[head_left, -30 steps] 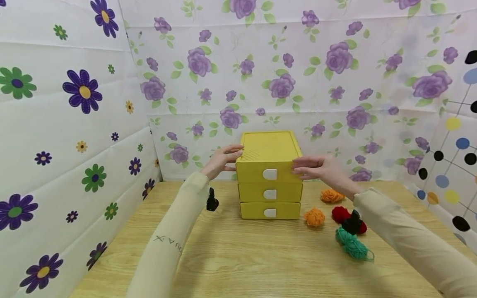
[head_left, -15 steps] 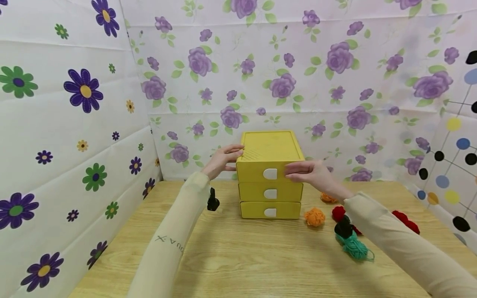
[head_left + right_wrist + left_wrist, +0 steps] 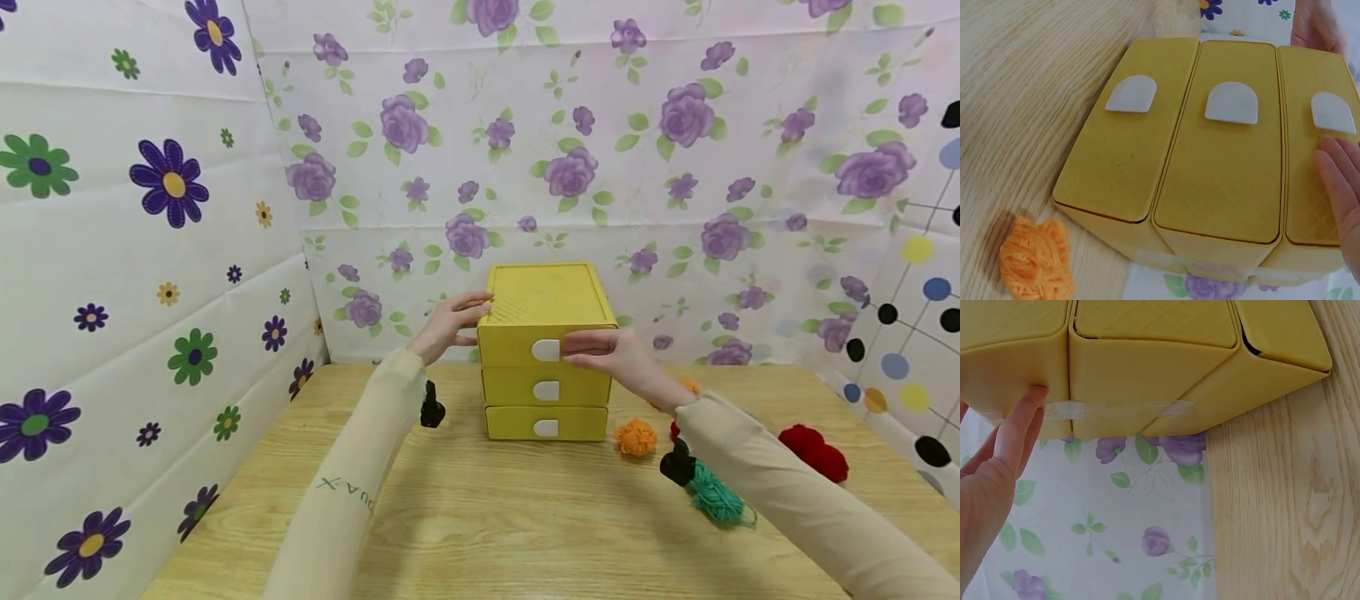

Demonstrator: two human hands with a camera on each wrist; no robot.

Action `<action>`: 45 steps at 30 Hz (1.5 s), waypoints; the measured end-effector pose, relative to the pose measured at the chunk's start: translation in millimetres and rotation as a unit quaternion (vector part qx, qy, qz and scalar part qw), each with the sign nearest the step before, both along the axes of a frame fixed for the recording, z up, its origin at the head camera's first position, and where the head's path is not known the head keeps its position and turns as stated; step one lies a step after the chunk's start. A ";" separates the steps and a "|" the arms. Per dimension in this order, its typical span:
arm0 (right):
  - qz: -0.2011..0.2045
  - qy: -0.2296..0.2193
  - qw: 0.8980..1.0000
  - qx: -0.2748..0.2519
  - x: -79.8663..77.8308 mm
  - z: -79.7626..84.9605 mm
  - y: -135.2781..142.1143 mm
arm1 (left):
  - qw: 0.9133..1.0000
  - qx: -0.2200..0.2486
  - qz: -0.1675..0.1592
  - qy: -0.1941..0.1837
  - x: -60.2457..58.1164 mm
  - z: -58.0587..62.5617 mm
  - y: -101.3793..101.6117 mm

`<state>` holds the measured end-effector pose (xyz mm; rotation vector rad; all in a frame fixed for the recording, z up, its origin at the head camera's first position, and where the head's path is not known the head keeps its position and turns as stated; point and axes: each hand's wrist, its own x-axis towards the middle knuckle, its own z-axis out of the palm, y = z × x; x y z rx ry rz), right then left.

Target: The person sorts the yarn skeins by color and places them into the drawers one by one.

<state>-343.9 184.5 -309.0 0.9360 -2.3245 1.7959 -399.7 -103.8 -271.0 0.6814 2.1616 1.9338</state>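
A yellow three-drawer box stands on the wooden table against the flowered cloth, each drawer front bearing a white tab. In the head view my left hand rests at the box's upper left edge, fingers extended. The left wrist view has a fingertip of this hand touching the box's side wall. In front of the top drawer is my right hand, its straight fingers right beside that drawer's white tab. All three drawers look pushed in. Clear tape runs across the side of the box.
Right of the box lies an orange yarn ball, with another orange one partly behind my right wrist. A teal yarn skein and red yarn lie beside the right sleeve. Patterned cloths enclose the table.
My right hand has moved left across the top drawer front, from its right edge to the white tab. The left hand stays where it was on the box.
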 end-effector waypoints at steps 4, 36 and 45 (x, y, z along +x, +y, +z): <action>-0.007 0.003 1.000 -0.002 -1.1 -0.9 -3.3 | 1.000 0.004 0.012 0.005 -4.2 -5.9 0.2; -0.078 -0.026 0.996 -0.033 -1.4 -2.9 -18.7 | 1.000 0.003 0.010 0.007 -1.5 -3.8 1.0; -0.080 -0.043 0.995 -0.028 0.1 0.0 -18.8 | 1.000 0.004 0.009 0.006 -2.1 -3.4 0.1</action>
